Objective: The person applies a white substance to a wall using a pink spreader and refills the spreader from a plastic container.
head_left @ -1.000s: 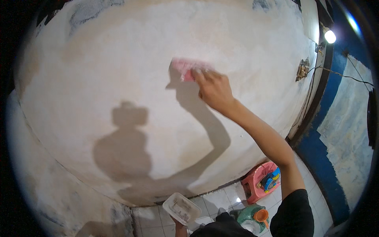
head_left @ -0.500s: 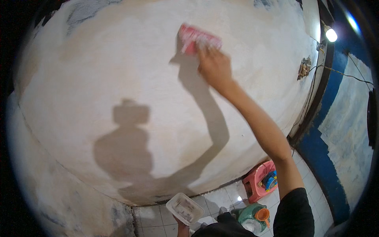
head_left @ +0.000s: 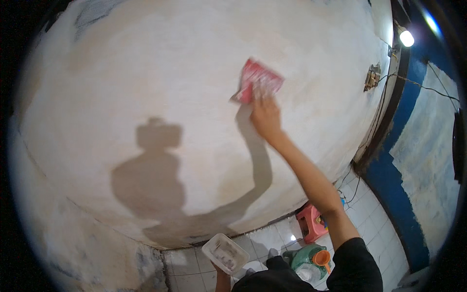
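A broad pale wall (head_left: 316,107) bulges in front of me, patchy white and beige, lit by a glowing bulb (head_left: 406,38) up at the right, with my own dark shadow (head_left: 155,170) thrown across it. And here's my right arm, stretched up high, the right hand (head_left: 266,117) out over the plaster! My fingers (head_left: 260,91) are closed on the lower edge of a red scraper (head_left: 265,75), its flat face streaked white and its lower-left corner close by the wall; whether the whole edge is touching, I can't tell. Down low, my left hand (head_left: 215,267) has hold of a white tub (head_left: 225,252), tipped so its smeared inside shows, those fingers mostly hidden behind it. Over the tiled floor (head_left: 379,219), to the right of the tub, there's a green bucket (head_left: 297,254) with an orange dipper (head_left: 321,258) at its right side, and a pink stool (head_left: 307,221) near the wall's foot, partly behind my forearm.
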Available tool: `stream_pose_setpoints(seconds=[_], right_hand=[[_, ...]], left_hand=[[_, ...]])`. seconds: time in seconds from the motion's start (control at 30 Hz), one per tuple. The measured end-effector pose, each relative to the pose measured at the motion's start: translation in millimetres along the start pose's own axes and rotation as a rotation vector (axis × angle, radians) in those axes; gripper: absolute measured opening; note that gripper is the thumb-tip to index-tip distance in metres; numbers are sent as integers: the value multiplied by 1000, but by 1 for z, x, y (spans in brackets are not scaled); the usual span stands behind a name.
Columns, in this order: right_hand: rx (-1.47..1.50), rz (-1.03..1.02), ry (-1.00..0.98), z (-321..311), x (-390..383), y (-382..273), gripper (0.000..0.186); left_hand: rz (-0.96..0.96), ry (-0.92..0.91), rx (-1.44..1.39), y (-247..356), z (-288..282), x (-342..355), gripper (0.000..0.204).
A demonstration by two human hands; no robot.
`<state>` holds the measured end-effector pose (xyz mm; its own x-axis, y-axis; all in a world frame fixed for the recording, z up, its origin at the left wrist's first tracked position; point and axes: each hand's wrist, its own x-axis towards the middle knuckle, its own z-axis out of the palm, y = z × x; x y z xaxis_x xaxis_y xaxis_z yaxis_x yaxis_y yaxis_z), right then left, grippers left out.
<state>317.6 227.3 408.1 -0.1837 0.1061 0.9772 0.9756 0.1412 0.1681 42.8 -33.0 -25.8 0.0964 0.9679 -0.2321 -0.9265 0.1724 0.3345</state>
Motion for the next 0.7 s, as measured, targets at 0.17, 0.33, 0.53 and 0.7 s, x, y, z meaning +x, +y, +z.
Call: stream_pose_setpoints(seconds=[0.17,0.33,0.53,0.7], right_hand=[[379,-235,-352,-43,-86,-73,57],[279,85,-33,-58,-56,19,52],[122,276,89,-40,23,68,59],[235,48,-226,-11,-107,-25,71]], left_hand=[[-92,-55,-61,-12,-1,20,64],[-94,-90,-75,-14,-13,9,64],[-83,-114,-207,-9,-51,-14,63],[-30,-47,-127,-29,-21,-4,61]])
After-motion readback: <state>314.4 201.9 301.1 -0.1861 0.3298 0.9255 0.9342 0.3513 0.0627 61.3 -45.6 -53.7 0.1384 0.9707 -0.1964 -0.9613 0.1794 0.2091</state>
